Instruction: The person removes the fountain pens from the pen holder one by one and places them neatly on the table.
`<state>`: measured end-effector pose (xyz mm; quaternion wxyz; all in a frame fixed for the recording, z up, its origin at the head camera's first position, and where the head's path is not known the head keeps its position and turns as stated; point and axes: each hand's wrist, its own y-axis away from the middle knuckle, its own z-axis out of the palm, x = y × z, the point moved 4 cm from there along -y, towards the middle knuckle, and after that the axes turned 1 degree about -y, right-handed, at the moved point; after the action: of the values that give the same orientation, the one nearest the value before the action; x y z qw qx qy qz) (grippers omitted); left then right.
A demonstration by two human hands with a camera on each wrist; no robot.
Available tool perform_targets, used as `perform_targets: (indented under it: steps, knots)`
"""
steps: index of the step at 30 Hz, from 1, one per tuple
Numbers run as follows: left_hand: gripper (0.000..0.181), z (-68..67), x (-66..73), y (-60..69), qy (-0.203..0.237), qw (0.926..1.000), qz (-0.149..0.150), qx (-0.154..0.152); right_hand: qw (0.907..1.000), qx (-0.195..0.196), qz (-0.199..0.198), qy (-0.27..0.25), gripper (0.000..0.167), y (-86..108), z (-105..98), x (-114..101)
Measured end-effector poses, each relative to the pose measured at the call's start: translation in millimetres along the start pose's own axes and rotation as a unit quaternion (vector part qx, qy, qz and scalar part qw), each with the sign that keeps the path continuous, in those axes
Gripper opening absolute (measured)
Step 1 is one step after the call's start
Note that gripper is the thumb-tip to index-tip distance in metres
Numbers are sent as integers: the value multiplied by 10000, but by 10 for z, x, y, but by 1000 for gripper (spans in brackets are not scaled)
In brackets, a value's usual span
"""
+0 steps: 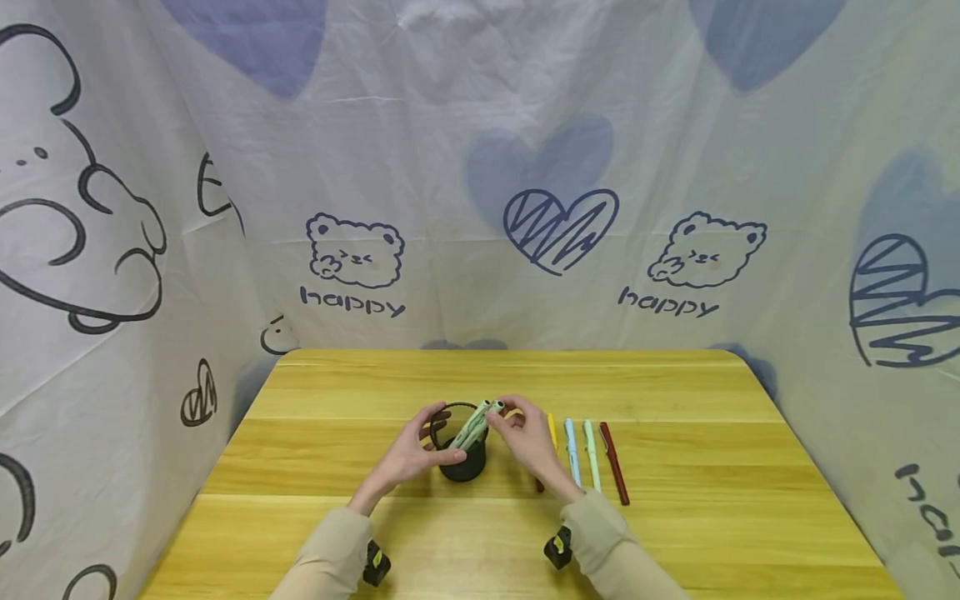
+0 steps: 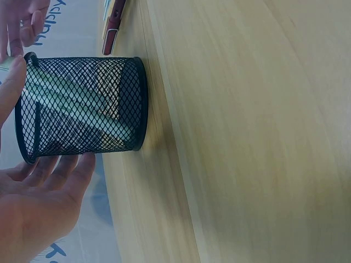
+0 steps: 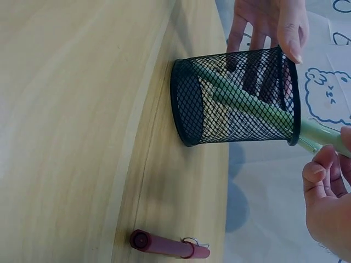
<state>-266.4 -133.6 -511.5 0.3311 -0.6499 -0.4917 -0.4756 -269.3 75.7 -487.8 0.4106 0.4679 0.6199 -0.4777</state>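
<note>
A black mesh pen holder (image 1: pixel 462 468) stands on the table, its rim toward the left hand's thumb. My left hand (image 1: pixel 405 458) grips it from the left; in the left wrist view the fingers spread along the mesh pen holder (image 2: pixel 82 104) and the thumb lies at its rim. Two light green pens (image 1: pixel 471 429) lean inside, their ends sticking out past the rim. My right hand (image 1: pixel 531 437) pinches a light green pen near its upper end. In the right wrist view the pens' lower parts show through the mesh, and the right hand (image 3: pixel 332 203) is partly cut off.
Right of the holder lie a yellow pen (image 1: pixel 552 428), a light blue pen (image 1: pixel 573 450), a pale green pen (image 1: pixel 591 454) and a dark red pen (image 1: pixel 615 465). Another dark red tip (image 1: pixel 539 485) shows under the right wrist. A printed curtain (image 1: pixel 457 308) surrounds the wooden table (image 1: pixel 712 467).
</note>
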Motion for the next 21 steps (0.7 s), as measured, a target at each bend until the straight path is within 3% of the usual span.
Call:
perform_targets:
  steps: [21]
  knots:
    - [95,-1,3,-2,30,10000,-38,55,9938,419,-66,-1031,21,115,-195,-86]
